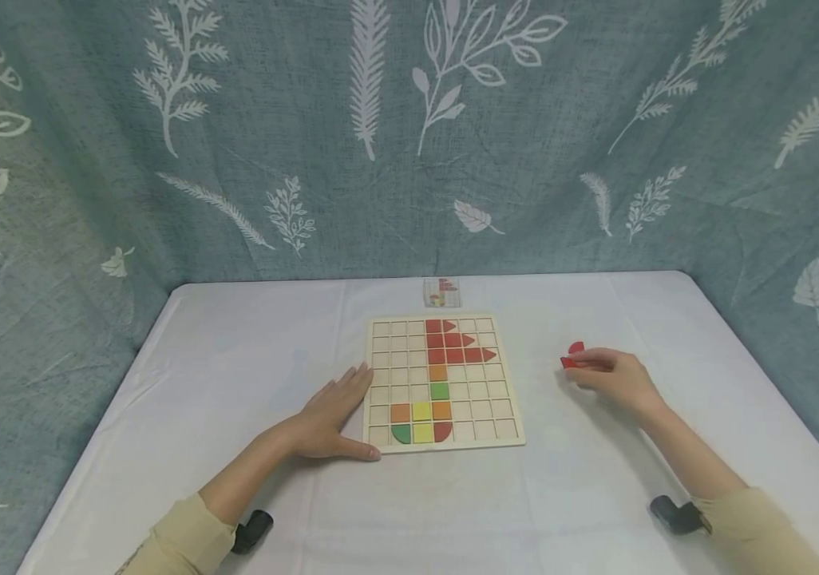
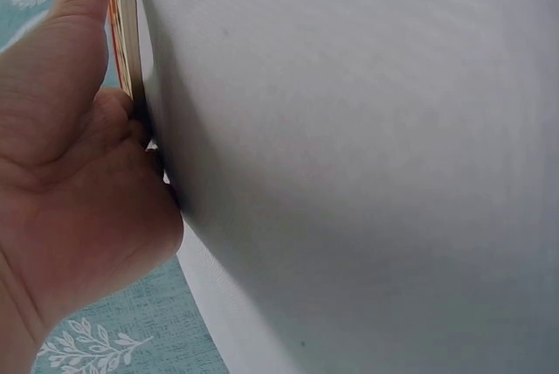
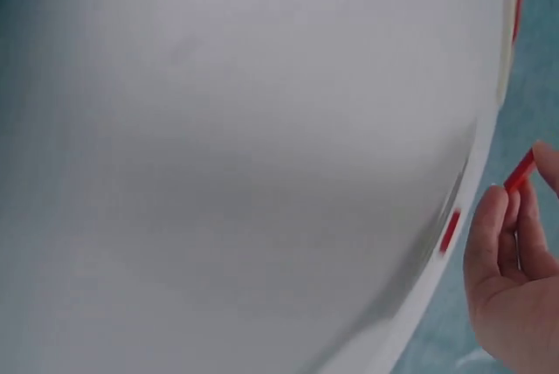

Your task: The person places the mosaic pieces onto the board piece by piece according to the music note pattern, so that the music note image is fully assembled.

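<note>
A square wooden grid board (image 1: 477, 409) lies flat with red, orange, green and yellow pieces set in its cells. My left hand (image 1: 330, 414) rests at the board's left edge, fingers stretched along it and thumb at the near left corner. In the left wrist view, the left hand (image 2: 83, 164) lies against the board's side. To the right of the board, my right hand (image 1: 616, 379) pinches a small red piece (image 1: 567, 362) between thumb and fingers, above the table. A second red piece (image 1: 576, 347), with a rounded edge, lies on the table just beyond it.
A small picture card (image 1: 441, 293) showing a coloured grid pattern lies behind the board. The table has a white cloth (image 1: 237, 335). A blue-green curtain with white leaf prints (image 1: 381, 208) hangs behind and at both sides.
</note>
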The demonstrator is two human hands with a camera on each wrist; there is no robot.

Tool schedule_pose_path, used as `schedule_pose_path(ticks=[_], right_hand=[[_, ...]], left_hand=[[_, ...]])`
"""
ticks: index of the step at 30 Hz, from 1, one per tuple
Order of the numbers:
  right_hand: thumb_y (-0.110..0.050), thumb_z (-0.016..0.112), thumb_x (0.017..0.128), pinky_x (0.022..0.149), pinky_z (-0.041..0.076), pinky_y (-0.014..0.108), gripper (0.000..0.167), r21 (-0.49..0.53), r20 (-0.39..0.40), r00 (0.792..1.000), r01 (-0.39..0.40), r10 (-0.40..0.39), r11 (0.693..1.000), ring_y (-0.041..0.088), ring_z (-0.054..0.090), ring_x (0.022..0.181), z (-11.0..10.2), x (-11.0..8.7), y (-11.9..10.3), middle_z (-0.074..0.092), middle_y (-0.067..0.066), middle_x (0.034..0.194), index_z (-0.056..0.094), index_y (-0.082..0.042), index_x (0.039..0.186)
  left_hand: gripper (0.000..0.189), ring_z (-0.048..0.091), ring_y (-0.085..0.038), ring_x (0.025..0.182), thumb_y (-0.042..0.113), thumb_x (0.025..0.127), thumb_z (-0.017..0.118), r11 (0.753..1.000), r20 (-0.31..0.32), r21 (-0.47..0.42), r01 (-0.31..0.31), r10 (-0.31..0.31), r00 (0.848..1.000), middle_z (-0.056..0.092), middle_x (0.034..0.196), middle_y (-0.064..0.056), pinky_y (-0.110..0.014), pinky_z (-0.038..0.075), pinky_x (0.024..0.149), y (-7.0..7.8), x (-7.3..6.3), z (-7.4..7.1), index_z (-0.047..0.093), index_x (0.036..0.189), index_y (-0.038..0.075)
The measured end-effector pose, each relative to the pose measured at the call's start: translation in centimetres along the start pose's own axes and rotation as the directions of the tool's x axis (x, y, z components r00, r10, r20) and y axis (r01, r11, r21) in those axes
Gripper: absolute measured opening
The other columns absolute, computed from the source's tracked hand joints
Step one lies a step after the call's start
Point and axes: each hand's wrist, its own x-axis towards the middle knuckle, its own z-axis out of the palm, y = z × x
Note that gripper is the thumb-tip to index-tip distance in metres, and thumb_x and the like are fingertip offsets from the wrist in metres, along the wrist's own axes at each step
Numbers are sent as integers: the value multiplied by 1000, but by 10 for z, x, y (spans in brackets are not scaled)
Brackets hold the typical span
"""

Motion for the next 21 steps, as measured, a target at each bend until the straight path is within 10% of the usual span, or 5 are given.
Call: schedule_pose_path(ticks=[21], right_hand=[[-31, 79, 82, 89, 51, 35, 34, 201, 210, 968, 98, -140, 975, 16, 66, 95, 97, 7, -75, 72, -2, 102, 73, -16, 112]], left_hand=[[122, 1, -32, 149, 60, 73, 76, 1000, 2, 18, -2, 2, 1000, 5, 162, -16, -50, 4, 120, -2, 1, 3, 10, 155, 0]])
